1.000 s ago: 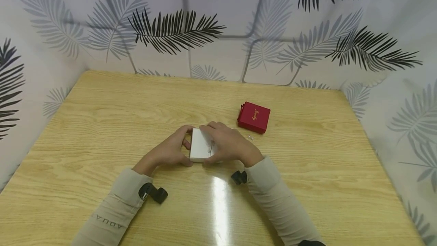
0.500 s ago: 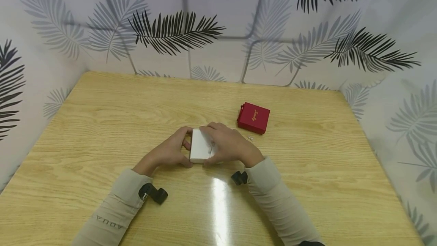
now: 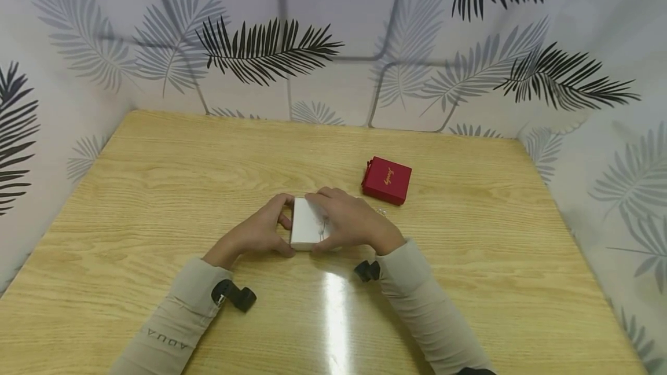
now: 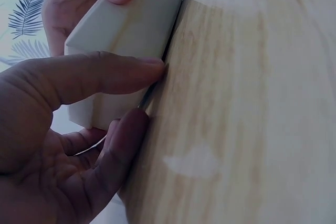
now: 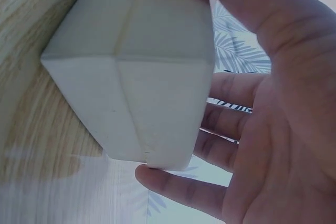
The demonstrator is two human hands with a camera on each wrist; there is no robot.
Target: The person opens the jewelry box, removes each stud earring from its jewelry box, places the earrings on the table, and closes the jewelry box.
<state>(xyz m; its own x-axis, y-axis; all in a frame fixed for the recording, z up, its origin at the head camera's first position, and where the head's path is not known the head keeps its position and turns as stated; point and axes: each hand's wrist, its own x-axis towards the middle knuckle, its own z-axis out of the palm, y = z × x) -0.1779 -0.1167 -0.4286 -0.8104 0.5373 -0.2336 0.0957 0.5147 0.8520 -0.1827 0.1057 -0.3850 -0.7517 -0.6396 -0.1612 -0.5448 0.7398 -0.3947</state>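
Observation:
A small white lidded box (image 3: 306, 223) sits on the wooden table, with a thin dark drawing on its top. My left hand (image 3: 262, 227) holds its left end low down, the thumb along the near side and the other fingers curled behind. From the right, my right hand (image 3: 351, 221) grips the box across its width and covers much of the top. In the right wrist view, a seam runs round the white box (image 5: 157, 98) between lid and base, and the thumb of the right hand (image 5: 278, 108) lies on the near side. The lid looks seated. The box's contents are hidden.
Behind the right hand lies a red box (image 3: 387, 180) with gold lettering and a ribbon at its left edge. Between them, a tiny shiny item (image 3: 382, 212) rests on the table (image 3: 469, 236); its kind is too small to tell. A leaf-patterned curtain (image 3: 333, 85) borders the table.
Both hands keep their hold on the white box with hardly any movement. The whole view has shifted very slightly.

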